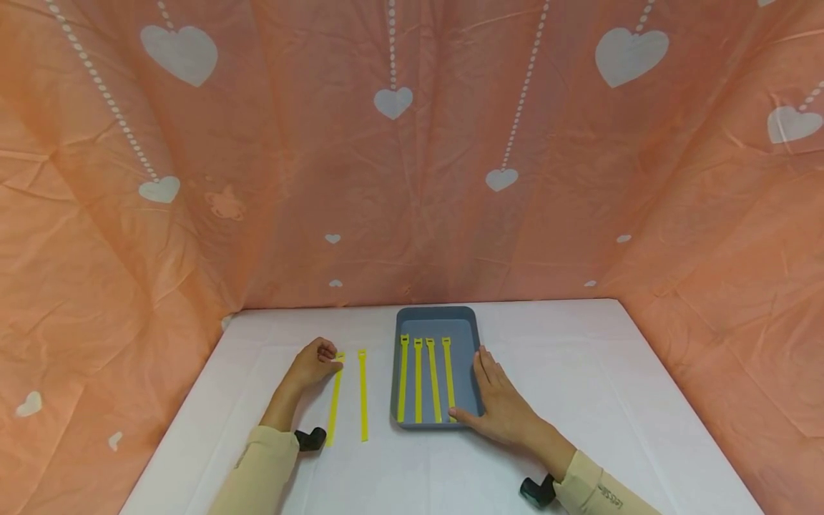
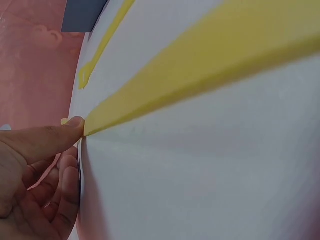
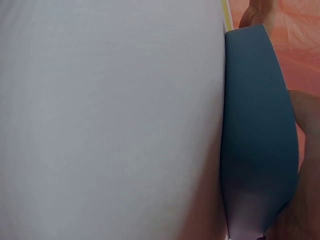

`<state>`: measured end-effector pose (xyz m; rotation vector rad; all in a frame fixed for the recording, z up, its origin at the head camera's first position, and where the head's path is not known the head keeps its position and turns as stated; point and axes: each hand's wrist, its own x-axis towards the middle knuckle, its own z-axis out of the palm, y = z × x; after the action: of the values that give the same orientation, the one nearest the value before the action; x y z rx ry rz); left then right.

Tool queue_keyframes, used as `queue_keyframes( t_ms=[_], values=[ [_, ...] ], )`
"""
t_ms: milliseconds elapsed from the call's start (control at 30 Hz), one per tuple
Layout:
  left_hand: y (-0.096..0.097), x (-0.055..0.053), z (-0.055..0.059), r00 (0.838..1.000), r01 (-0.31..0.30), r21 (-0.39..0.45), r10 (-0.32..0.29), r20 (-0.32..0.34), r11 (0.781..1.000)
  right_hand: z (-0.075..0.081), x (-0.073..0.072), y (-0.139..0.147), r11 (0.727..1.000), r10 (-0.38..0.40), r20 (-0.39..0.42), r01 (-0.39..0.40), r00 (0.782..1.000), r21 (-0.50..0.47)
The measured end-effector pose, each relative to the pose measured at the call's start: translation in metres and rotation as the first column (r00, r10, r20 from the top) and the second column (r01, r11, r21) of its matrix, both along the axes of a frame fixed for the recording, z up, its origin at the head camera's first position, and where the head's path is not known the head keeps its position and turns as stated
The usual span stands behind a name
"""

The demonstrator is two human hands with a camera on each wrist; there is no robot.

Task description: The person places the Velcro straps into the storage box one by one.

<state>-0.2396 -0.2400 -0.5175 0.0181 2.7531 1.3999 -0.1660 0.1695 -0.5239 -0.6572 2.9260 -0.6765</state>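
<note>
In the head view my left hand (image 1: 314, 363) pinches a yellow hook-and-loop cable tie (image 1: 334, 411) near its slotted top end. The left wrist view has the thumb (image 2: 55, 139) pressed on that tie, with the strap running toward the camera. A second yellow cable tie (image 1: 363, 400) lies to its right on the table. My right hand (image 1: 505, 408) rests at the right side of a blue-grey tray (image 1: 438, 315), fingers straight along the wall and thumb over the near right corner. Several yellow cable ties (image 1: 418, 383) lie side by side in the tray, slotted ends away from me.
A white cloth (image 1: 644, 400) covers the table. Orange curtains (image 1: 438, 214) with white hearts hang behind and on both sides. Black wrist cameras (image 1: 312, 439) sit below the cuffs, close above the cloth.
</note>
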Motion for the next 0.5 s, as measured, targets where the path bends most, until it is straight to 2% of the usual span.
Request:
queue_keyframes(
  t_ms=[233, 500],
  values=[
    [0.0024, -0.0001, -0.0020, 1.000, -0.005, 0.008, 0.005, -0.015, 1.000, -0.0005, 0.0002, 0.0008, 1.000, -0.002, -0.005, 0.002, 1.000, 0.004],
    [0.0028, 0.0039, -0.0006, 1.000, 0.001, 0.012, -0.002, 0.022, 1.000, -0.0006, 0.0004, 0.0004, 1.000, -0.005, 0.003, 0.005, 1.000, -0.008]
  ],
)
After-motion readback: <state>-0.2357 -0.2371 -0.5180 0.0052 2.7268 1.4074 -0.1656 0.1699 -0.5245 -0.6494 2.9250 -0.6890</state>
